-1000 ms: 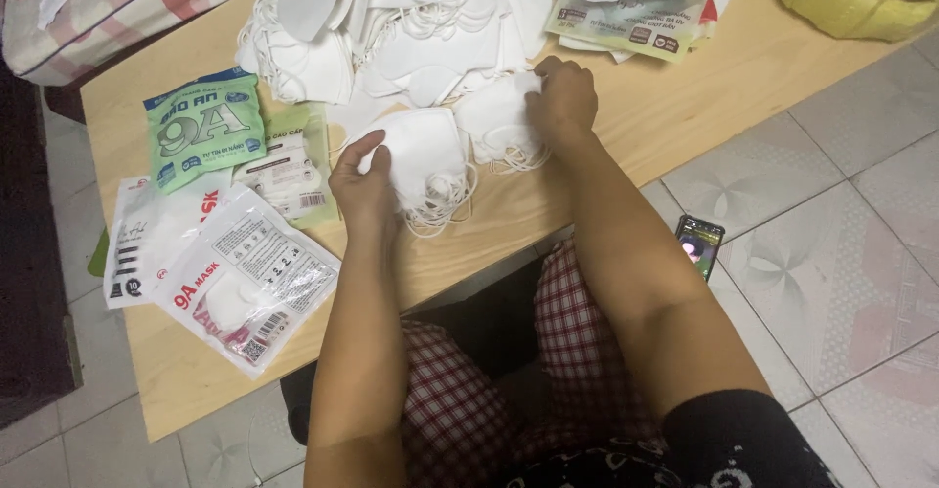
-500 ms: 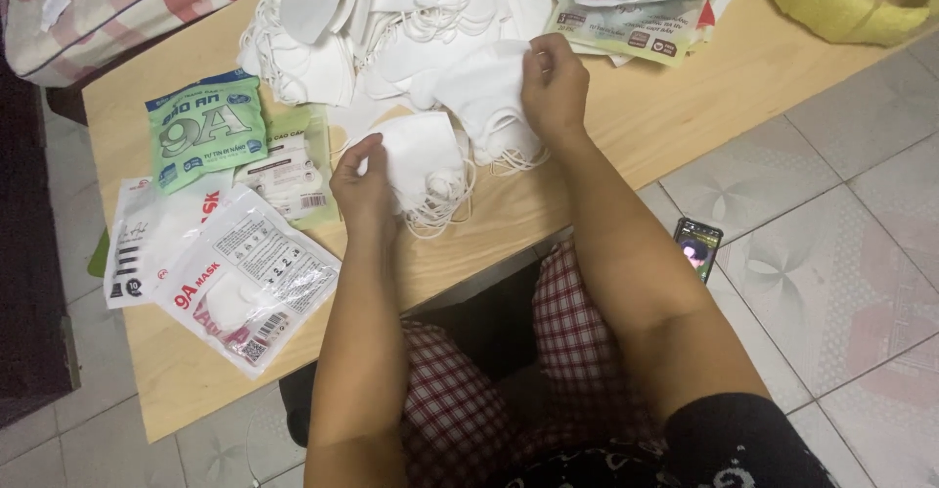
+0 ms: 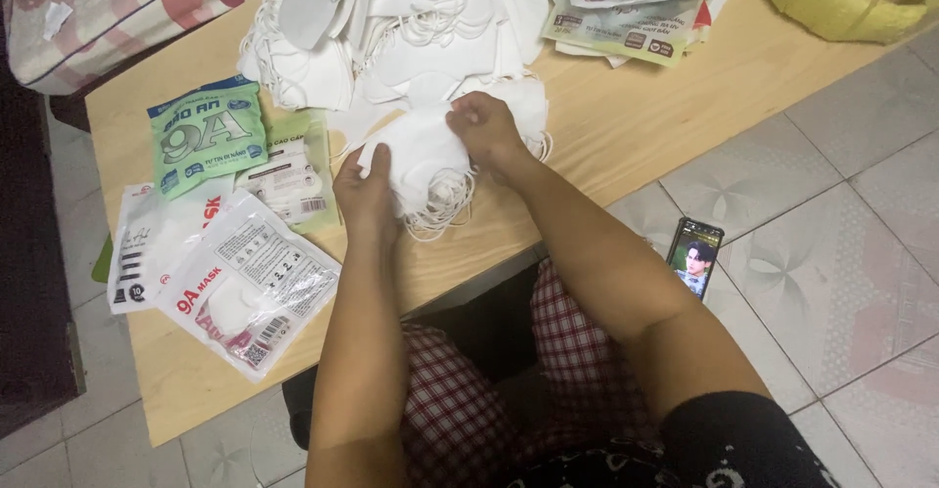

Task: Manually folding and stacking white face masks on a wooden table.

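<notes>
My left hand (image 3: 364, 193) grips the left edge of a small stack of white face masks (image 3: 423, 160) lying on the low wooden table (image 3: 626, 126). Over the top right of that same stack, my right hand (image 3: 485, 126) pinches a white mask with its fingers closed. Loose white ear loops (image 3: 445, 209) hang out from under the stack toward me. A big heap of white masks (image 3: 411, 28) lies just beyond both hands.
Printed mask packets lie at the left: a green one (image 3: 207, 134) and white-and-red ones (image 3: 249, 288). More packets (image 3: 626, 9) sit at the back right. A yellow bag (image 3: 841, 4) is at the far right. A phone (image 3: 693, 255) lies on the tiled floor.
My right hand has moved left and toward me, from the stack's right edge onto its top. My left hand stays on the stack's left edge.
</notes>
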